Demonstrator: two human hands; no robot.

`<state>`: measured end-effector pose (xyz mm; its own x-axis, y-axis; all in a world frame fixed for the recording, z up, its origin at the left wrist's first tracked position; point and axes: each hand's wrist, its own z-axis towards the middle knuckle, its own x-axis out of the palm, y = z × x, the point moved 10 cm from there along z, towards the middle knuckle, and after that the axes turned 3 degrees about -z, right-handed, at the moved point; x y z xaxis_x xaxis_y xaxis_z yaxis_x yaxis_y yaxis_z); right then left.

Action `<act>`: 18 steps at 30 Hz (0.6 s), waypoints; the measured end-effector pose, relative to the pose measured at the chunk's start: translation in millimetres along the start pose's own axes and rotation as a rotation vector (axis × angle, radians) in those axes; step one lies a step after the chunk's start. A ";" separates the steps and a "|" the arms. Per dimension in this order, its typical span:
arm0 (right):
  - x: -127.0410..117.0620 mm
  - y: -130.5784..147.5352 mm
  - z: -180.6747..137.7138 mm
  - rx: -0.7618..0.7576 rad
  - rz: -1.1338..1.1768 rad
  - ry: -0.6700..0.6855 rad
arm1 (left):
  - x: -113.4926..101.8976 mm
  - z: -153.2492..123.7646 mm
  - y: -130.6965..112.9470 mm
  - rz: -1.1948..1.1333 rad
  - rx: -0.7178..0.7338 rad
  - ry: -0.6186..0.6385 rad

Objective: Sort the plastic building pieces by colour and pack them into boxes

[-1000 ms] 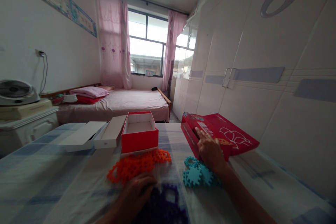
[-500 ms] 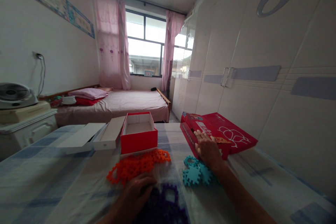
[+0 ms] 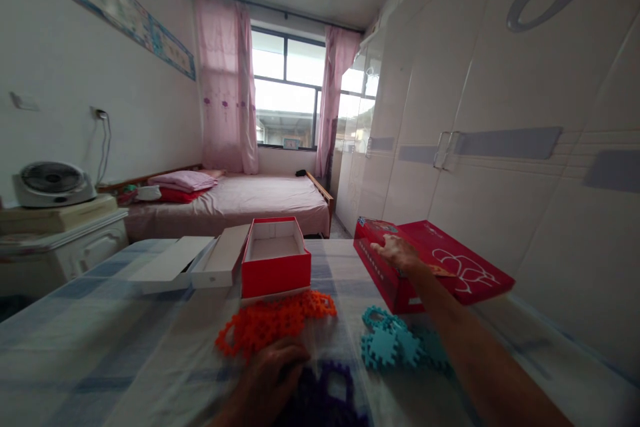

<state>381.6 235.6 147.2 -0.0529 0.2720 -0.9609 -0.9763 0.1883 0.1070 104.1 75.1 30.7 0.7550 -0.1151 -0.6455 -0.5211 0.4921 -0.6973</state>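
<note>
My right hand (image 3: 397, 253) is on top of a red box (image 3: 380, 273) with white markings, its fingers stretched out and apart. Below its wrist and forearm lie several turquoise gear-shaped plastic pieces (image 3: 385, 343). My left hand (image 3: 275, 370) rests low on the table, loosely bent, with a dark gap between thumb and fingers and nothing visibly held. Just beyond it is a heap of orange gear-shaped pieces (image 3: 270, 323). Dark purple pieces (image 3: 340, 387) lie at its right side, partly in shadow.
An open red box with a white inside (image 3: 276, 273) stands behind the orange pieces. Left of it are white box parts (image 3: 220, 263) on the checked tablecloth (image 3: 165, 327). A bed (image 3: 260, 193) lies beyond the table; a wardrobe (image 3: 500, 200) lines the right.
My right hand has shifted from the near edge of the red box farther onto its top. The view has turned slightly left. My left hand stays by the orange and purple pieces.
</note>
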 end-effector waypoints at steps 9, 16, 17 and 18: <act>14.3 5.2 11.4 0.148 -0.027 0.019 | -1.6 -0.2 -5.1 -0.032 -0.011 -0.001; 18.1 12.5 11.0 0.153 -0.025 -0.022 | -3.0 -0.3 -6.4 -0.033 -0.036 -0.002; 18.0 13.8 11.2 0.152 -0.025 -0.027 | -3.1 -0.5 -7.0 -0.032 -0.032 -0.002; 17.6 15.1 11.3 0.151 -0.025 -0.032 | -3.2 -0.7 -7.5 -0.029 -0.029 -0.001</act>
<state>368.3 253.9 134.7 -0.0198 0.2953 -0.9552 -0.9345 0.3342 0.1227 105.3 71.2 37.8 0.7705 -0.1281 -0.6244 -0.5104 0.4630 -0.7247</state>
